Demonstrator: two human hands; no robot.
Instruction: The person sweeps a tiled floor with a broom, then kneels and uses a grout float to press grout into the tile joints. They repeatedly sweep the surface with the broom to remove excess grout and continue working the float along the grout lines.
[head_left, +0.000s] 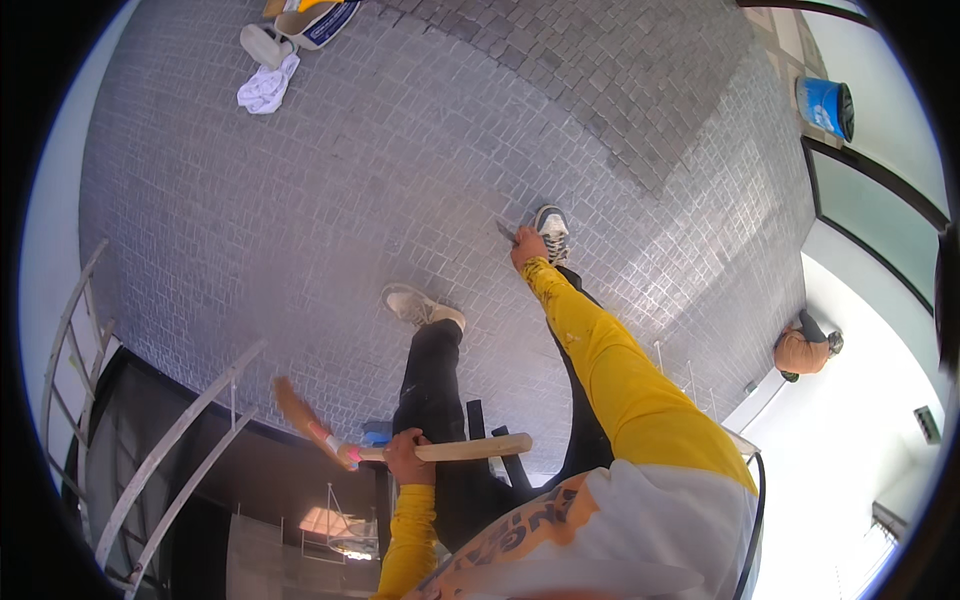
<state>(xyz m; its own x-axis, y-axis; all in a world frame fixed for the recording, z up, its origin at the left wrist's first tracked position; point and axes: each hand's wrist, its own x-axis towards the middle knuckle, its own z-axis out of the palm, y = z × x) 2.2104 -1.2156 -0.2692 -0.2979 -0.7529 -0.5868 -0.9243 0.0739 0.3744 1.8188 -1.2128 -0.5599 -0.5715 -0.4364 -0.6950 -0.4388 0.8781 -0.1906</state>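
My left hand (pixel 408 457) is closed around the pale wooden handle of a pick-like tool (pixel 470 448), held level in front of my body. Its narrow orange-brown head (pixel 305 415) points out to the left, with a pink patch where it meets the handle; the exact kind of head is unclear. Further forward, my right hand (pixel 526 249) is closed on a small, flat grey pointed piece (pixel 507 232), too small to name. That hand is in front of my right shoe (pixel 551 232). My left shoe (pixel 423 306) is planted on the grey paving.
Small stone pavers (pixel 330 200) cover the ground. Metal scaffold frames (pixel 170 460) rise at the left. At the far left lie a white cloth (pixel 268 88) and an opened bag (pixel 320 24). A blue bucket (pixel 824 105) stands far right; another person (pixel 805 348) crouches by the right wall.
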